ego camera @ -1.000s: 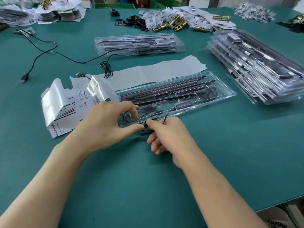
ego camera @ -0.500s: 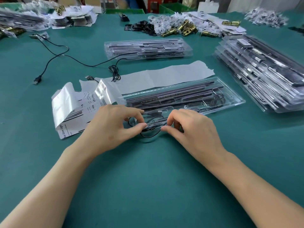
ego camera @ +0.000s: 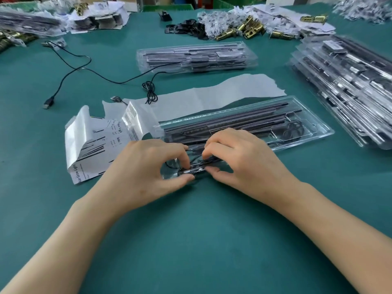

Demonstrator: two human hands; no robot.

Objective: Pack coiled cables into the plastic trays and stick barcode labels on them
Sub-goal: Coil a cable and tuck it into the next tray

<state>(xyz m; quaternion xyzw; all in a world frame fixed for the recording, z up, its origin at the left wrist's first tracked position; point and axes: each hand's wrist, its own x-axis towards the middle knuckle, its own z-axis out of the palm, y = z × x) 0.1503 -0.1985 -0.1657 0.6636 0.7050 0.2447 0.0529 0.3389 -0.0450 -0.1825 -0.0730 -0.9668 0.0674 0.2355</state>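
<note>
- Green surface: carries everything; both forearms come in from its near edge.
- Stack of filled trays: right of the clear plastic tray, apart from it.
- Clear plastic tray: lies lengthwise and holds long dark strips.
- Backing paper: white strip just behind the tray. Its curled end, left of the tray, carries barcode labels.
- Smaller tray stack: behind the tray, beyond the paper.
- Left hand: at the tray's near-left end. Grip narrow, thumb and curled fingers pinching the coiled cable.
- Right hand: beside the left hand, over the same end. Grip likewise closed on the cable.
- USB cable: loose, behind and left of the tray.
- Coiled cable: black, at the tray's near-left end, between both hands. Cannot tell whether it is seated.
</note>
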